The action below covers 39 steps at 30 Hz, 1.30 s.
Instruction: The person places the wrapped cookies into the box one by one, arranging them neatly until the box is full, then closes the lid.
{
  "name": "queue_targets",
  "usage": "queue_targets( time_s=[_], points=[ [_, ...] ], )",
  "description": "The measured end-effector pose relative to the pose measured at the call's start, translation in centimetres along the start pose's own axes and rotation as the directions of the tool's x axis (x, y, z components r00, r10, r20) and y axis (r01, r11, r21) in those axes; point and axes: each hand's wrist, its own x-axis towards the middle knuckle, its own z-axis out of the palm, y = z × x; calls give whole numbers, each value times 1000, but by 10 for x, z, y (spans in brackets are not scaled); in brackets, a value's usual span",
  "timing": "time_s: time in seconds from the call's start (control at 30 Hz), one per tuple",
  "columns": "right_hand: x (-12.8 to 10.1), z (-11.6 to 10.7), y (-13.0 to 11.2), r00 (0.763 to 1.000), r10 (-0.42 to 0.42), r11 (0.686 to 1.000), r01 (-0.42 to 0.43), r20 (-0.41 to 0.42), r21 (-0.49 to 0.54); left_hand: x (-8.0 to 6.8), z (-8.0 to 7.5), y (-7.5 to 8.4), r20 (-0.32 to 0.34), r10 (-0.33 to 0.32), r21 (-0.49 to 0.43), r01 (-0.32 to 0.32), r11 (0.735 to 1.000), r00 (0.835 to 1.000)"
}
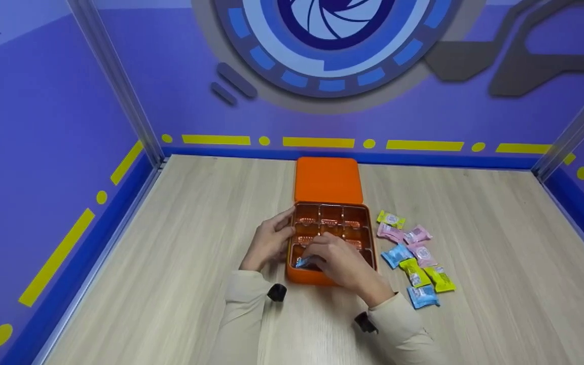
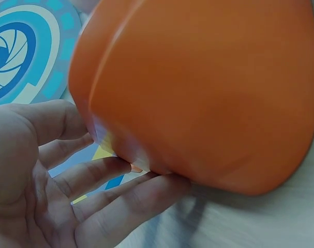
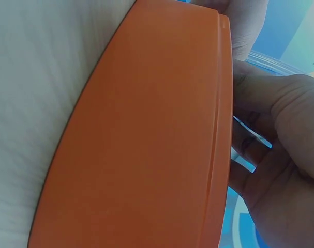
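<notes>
A pale wood-grain surface (image 1: 180, 263), walled on three sides by purple panels with yellow dashes and a blue-and-white circular emblem, carries an open orange box (image 1: 322, 278) at its centre, the lid (image 1: 328, 180) laid flat behind it toward the back wall. Inside the box a shiny copper-coloured tray (image 1: 330, 217) is divided into small compartments in rows of three. A person in cream sleeves works over it from the near edge. The left hand (image 1: 270, 242) rests against the box's left wall with its fingers straight and relaxed, its grip apart and holding nothing, as the left wrist view confirms with bare fingers laid along the orange side. The right hand (image 1: 340, 259) reaches across the near row of the tray, its grip pinched on a blue wrapped candy (image 1: 302, 262) that sits at or just inside the near-left compartment; whether the candy has touched the compartment floor cannot be told from the head view, and the right wrist view shows only a sliver of wrapper between curled fingers. To the right of the box, lying loose on the surface, is a cluster of wrapped candies (image 1: 413, 258) in pink, blue and yellow-green, close to one another and just apart from the box.
</notes>
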Motion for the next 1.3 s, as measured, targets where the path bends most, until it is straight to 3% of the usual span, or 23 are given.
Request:
queue_targets(
  time_s=[0.3,0.6,1.3],
  points=[
    [0,0,0,1000,-18,1000,18,-3,0,0,0,-2,2,-13,-19,13,1000,1000],
    [-3,-7,1,1000,23,1000,-23,-6,16,-1,-2,-4,6,30,30,-31,999,1000],
    [-17,-40,30,988,132,987,-123,-84,102,0,1,-2,5,-3,-3,3,1000,1000]
  ],
)
